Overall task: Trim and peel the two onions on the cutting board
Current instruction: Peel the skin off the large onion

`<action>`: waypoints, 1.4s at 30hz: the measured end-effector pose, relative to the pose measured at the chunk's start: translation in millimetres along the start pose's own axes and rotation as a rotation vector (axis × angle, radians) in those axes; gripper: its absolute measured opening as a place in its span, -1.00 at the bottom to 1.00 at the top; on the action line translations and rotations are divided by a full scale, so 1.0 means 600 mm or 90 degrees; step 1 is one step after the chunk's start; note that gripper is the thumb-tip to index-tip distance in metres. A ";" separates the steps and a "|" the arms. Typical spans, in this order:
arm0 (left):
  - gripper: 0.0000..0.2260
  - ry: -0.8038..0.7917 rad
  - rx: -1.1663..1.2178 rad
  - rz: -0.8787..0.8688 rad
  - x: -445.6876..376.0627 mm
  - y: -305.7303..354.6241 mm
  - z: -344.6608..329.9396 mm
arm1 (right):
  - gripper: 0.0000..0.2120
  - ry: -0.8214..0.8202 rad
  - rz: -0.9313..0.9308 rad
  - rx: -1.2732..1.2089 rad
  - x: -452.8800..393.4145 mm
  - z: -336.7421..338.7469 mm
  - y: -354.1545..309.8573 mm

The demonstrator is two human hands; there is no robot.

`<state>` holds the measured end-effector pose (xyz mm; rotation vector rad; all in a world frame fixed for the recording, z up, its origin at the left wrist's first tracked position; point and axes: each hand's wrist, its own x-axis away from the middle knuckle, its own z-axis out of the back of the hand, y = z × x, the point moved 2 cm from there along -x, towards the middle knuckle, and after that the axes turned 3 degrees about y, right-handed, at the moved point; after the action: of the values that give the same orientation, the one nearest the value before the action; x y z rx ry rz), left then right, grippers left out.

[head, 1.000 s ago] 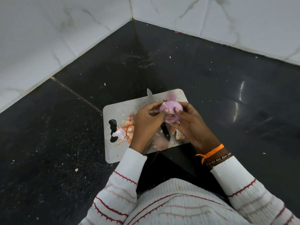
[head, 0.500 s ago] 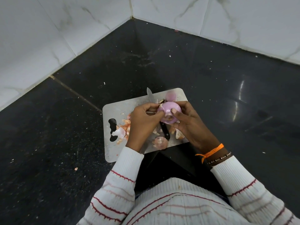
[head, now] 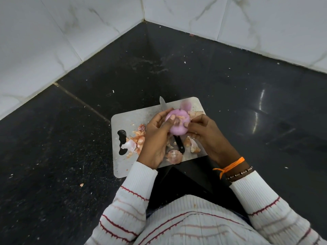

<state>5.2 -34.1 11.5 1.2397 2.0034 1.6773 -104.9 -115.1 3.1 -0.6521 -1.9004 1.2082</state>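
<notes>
A pale purple onion (head: pixel 178 128) is held above the grey cutting board (head: pixel 134 117). My left hand (head: pixel 155 138) grips its left side, thumb pressed on top. My right hand (head: pixel 203 133) holds its right side and pinches a scrap of orange-brown skin. A second peeled onion (head: pixel 185 105) lies at the board's far edge, behind the held one. A black-handled knife lies on the board, its blade tip (head: pixel 162 103) at the far edge and its handle (head: pixel 179 145) below the onion; the middle is hidden by my hands.
Loose onion peels (head: pixel 136 142) are heaped on the board's left part, more peel pieces (head: pixel 193 146) lie right of the knife handle, and a cut end piece (head: pixel 174 156) sits at the near edge. The board lies on a dark speckled floor (head: pixel 62 147) in a corner of white tiled walls (head: pixel 44 41).
The onion has been turned in my hands and a piece of peel dropped onto the board's near edge. My right fingers now pinch skin at the onion's right side.
</notes>
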 end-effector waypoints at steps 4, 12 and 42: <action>-0.59 -0.065 -0.089 -0.028 -0.003 0.003 0.008 | -0.67 -0.052 0.030 0.041 0.008 -0.002 -0.004; -0.50 -0.057 -0.150 -0.053 -0.003 0.000 0.018 | -0.77 0.043 0.341 0.320 0.003 0.004 -0.021; -0.52 -0.091 -0.089 -0.015 0.000 0.006 0.023 | -0.86 0.145 0.381 0.488 -0.028 0.034 0.004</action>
<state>16.0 -25.0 10.4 1.2442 1.7806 1.6372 -112.1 -137.3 -9.6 -0.8903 -0.9329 1.9787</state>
